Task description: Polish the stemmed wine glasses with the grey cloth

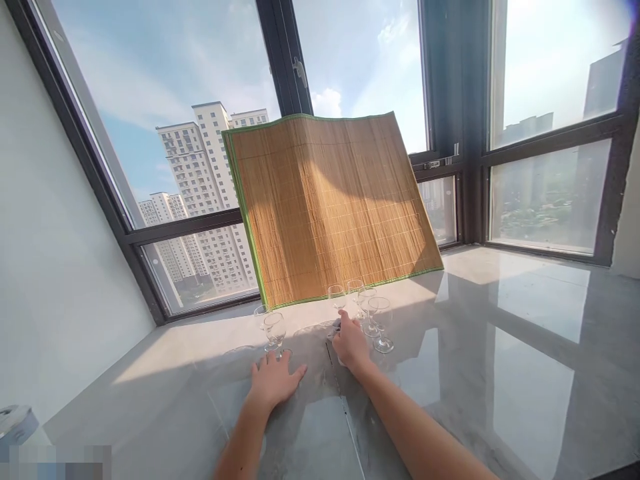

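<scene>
My right hand (351,343) is closed around the stem of a clear stemmed glass (337,294), whose bowl shows above my fingers. Just right of that hand stand several more stemmed glasses, among them a front one (380,308) upright on its round foot. My left hand (274,381) rests with its fingers spread on the shiny grey surface (200,413). Directly beyond its fingertips is another upright stemmed glass (275,328), with a second glass (261,316) partly behind it. Whether the left fingertips touch a glass foot I cannot tell.
A folded bamboo mat (335,207) with green edging leans against the dark window frame (285,53) behind the glasses. A white wall (65,220) bounds the left side. A pale cylindrical container (19,421) stands at the lower left. A dark seam (336,377) crosses the surface between my arms.
</scene>
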`<action>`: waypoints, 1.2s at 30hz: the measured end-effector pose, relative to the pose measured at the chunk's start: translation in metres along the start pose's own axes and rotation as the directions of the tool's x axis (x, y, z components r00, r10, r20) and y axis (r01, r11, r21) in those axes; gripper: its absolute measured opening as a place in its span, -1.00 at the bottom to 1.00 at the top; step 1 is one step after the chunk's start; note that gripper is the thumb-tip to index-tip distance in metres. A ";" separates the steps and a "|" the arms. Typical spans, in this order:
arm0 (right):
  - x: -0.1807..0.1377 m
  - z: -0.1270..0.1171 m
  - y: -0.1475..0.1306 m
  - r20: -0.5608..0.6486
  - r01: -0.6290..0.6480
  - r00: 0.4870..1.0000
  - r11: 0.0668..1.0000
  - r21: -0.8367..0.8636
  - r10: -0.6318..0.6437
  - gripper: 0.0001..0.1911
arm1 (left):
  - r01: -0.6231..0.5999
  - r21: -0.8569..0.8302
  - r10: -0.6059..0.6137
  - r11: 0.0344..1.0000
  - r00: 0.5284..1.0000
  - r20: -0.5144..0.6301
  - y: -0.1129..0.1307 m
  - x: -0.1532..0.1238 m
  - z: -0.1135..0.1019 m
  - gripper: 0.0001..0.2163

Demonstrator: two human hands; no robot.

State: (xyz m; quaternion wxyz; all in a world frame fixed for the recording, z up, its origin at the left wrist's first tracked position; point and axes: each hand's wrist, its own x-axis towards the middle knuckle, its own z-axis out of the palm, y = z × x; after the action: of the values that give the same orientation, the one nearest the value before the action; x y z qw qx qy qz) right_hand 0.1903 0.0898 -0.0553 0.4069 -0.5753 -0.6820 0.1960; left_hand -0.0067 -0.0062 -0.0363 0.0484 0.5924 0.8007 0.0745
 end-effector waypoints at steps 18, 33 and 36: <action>0.013 0.012 0.016 0.088 0.102 0.991 0.994 0.034 -0.105 -0.33 | 0.019 0.015 -0.019 1.000 0.998 0.052 -0.021 0.011 -0.004 -0.32; 0.018 0.004 0.019 0.226 0.182 0.958 0.983 -0.013 -0.174 -0.37 | 0.018 0.010 -0.019 1.000 0.999 0.044 -0.030 0.017 -0.005 -0.37; 0.019 0.005 0.020 0.245 0.195 0.951 0.981 0.002 -0.189 -0.35 | 0.002 -0.004 -0.002 1.000 0.999 0.046 -0.030 0.018 -0.006 -0.38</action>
State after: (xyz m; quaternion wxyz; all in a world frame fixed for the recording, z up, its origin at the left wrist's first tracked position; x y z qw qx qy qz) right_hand 0.1993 0.1144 -0.0667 0.3307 -0.4823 -0.7816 0.2172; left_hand -0.0413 0.0020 -0.0357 0.0680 0.5931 0.7998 0.0624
